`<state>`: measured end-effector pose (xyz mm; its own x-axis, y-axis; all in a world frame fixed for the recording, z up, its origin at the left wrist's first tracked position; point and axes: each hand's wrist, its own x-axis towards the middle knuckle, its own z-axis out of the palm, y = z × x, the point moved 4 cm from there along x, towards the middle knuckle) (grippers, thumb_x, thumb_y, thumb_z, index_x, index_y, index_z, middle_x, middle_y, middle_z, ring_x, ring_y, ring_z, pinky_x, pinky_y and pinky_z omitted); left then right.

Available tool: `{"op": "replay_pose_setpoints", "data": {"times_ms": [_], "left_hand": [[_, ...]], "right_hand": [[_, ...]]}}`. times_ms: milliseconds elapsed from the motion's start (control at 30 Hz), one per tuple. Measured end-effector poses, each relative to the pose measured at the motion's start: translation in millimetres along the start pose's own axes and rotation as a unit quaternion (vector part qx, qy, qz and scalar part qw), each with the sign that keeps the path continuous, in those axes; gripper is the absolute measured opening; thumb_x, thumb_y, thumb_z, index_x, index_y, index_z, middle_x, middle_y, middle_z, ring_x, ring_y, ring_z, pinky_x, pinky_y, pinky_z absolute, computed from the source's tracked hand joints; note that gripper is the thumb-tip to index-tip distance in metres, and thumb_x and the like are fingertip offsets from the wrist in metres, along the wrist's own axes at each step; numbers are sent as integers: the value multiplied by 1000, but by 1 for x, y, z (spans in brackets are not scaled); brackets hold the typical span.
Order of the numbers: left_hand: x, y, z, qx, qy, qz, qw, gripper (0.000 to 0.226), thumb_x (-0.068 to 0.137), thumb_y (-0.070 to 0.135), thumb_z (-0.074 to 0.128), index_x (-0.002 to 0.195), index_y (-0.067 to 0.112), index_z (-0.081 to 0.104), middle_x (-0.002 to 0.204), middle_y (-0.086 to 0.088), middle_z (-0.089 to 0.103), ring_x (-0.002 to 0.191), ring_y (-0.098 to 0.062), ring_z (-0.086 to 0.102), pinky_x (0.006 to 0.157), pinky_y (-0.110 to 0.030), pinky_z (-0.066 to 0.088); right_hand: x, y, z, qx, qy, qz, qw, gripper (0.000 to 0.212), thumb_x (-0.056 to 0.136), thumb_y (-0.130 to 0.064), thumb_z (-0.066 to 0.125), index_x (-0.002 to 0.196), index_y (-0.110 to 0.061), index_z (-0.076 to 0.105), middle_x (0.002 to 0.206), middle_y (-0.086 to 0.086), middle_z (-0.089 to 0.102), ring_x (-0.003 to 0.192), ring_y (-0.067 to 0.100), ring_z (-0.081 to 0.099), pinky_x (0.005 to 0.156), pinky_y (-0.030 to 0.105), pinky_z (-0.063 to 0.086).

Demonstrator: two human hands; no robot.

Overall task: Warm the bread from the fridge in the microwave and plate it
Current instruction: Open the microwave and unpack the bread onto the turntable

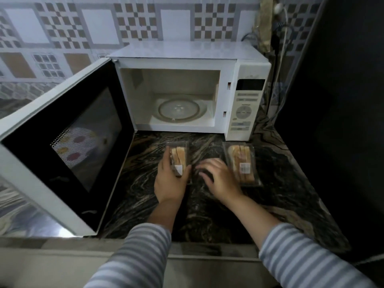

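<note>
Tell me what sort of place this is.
Most likely a home kitchen: a white microwave with its door open stands on a dark marbled stone counter against a patterned tiled wall, with packaged bread beside it.

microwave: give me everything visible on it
The microwave is a white, boxy countertop unit standing on the dark marbled counter against the tiled wall. Its door, black-windowed with a white frame, is swung fully open to the left. The cavity is lit poorly and holds only a clear glass turntable. A button panel with a dark display is on its right. Neither hand touches it.
</note>
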<state>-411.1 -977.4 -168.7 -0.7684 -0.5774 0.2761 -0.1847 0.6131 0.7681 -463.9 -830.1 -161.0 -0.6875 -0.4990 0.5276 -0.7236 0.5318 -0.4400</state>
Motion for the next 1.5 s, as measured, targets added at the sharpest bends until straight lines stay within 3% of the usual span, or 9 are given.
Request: {"op": "replay_pose_setpoints", "data": {"times_ms": [100, 167, 367, 533, 700, 800, 1100, 1267, 1500], "left_hand": [[6, -11, -8, -17, -37, 17, 999, 62, 94, 53, 41, 150, 37, 20, 150, 3, 40, 131, -23, 46, 97, -33, 40], [5, -25, -17, -23, -77, 56, 995, 61, 93, 57, 34, 149, 43, 16, 151, 7, 39, 132, -19, 46, 99, -29, 38], [-2, -52, -40, 30, -182, 140, 973, 81, 85, 37, 60, 151, 39, 14, 152, 8, 37, 132, -11, 43, 97, -14, 31], [0, -54, -39, 39, -157, 146, 976, 86, 82, 45, 64, 152, 31, 17, 152, 5, 35, 134, -16, 43, 105, -26, 38], [6, -56, -39, 92, -117, 132, 980, 106, 75, 71, 55, 153, 20, 6, 158, -3, 24, 141, -20, 32, 110, -44, 36], [7, -54, -38, 130, -127, 116, 977, 114, 75, 72, 56, 153, 18, -8, 160, -3, 17, 142, -22, 29, 114, -46, 27], [8, -60, -30, 192, -162, 98, 963, 116, 72, 80, 41, 146, 23, -28, 161, 3, 13, 144, -15, 25, 119, -43, 13], [8, -58, -29, 190, -170, 84, 963, 113, 78, 73, 48, 146, 26, -28, 160, 4, 18, 145, -13, 22, 119, -40, 7], [6, -58, -29, 175, -163, 107, 965, 104, 77, 73, 42, 146, 34, -24, 161, 13, -6, 146, -7, 14, 119, -44, 8]], "right_hand": [[-4, -16, 22, 52, -20, 8, 998, 18, 86, -13, 67, 103, -13, 74, 106, 3, 68, 103, 18, 61, 95, 14, 38], [-6, -21, 31, 78, -33, 17, 996, 19, 87, -17, 68, 104, -14, 74, 109, 1, 66, 103, 14, 60, 95, 13, 39], [-7, -29, 43, 111, -71, 40, 990, 18, 88, -18, 66, 103, -13, 75, 119, 4, 57, 103, 10, 58, 94, 20, 43], [-2, -30, 52, 58, -57, 46, 996, 20, 93, -7, 54, 102, -6, 72, 127, 14, 56, 113, 24, 57, 95, 17, 34], [1, -36, 57, 53, -43, 3, 998, 32, 95, -19, 41, 93, -4, 69, 108, 11, 57, 93, 17, 58, 86, 17, 41], [1, -40, 56, 48, -38, -36, 997, 33, 94, -18, 36, 90, -4, 66, 95, 9, 58, 83, 20, 57, 78, 28, 47], [0, -36, 60, 22, -36, -57, 997, 25, 92, -14, 39, 84, -8, 62, 88, 7, 59, 82, 23, 56, 77, 28, 41], [0, -38, 59, 5, -34, -75, 997, 24, 90, -12, 39, 81, -8, 61, 85, 7, 59, 79, 24, 56, 77, 27, 38], [3, -33, 57, 3, 2, -62, 998, 20, 91, -9, 43, 87, -8, 62, 87, 6, 60, 79, 24, 58, 72, 38, 47]]}}
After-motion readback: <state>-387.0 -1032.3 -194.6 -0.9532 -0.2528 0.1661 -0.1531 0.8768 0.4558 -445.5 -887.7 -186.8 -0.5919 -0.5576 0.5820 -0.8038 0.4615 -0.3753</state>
